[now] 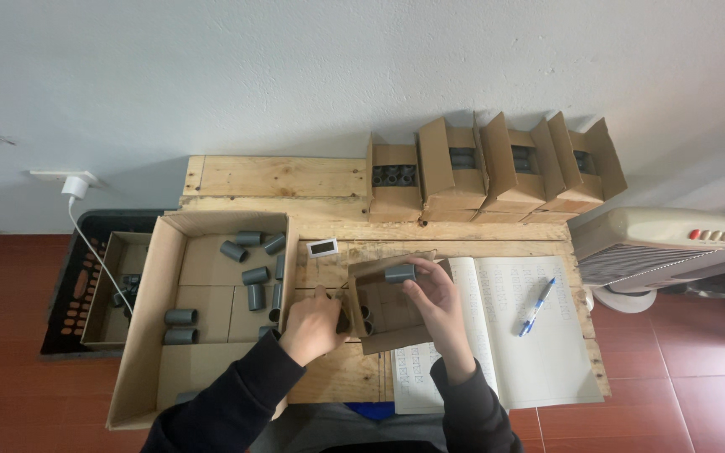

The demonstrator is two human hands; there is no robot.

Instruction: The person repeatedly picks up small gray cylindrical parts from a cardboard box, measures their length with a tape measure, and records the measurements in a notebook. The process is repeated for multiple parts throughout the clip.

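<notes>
Grey pipe fitting (399,273) pinched in the right hand (435,295) over a small cardboard box (388,335) on the wooden bench (329,382).

The right hand's fingers are clamped on the short grey cylinder, holding it at the open top edge of the small box, where other grey fittings already sit. The left hand (312,327) rests closed against the box's left side, steadying it; whether it grips a flap cannot be told. Left of it lies a large open cardboard tray (148,335) with loose grey fittings scattered inside. An open notebook (513,352) with a blue pen (536,306) lies to the right. Four filled boxes (497,180) stand in a row at the bench's far edge.
</notes>
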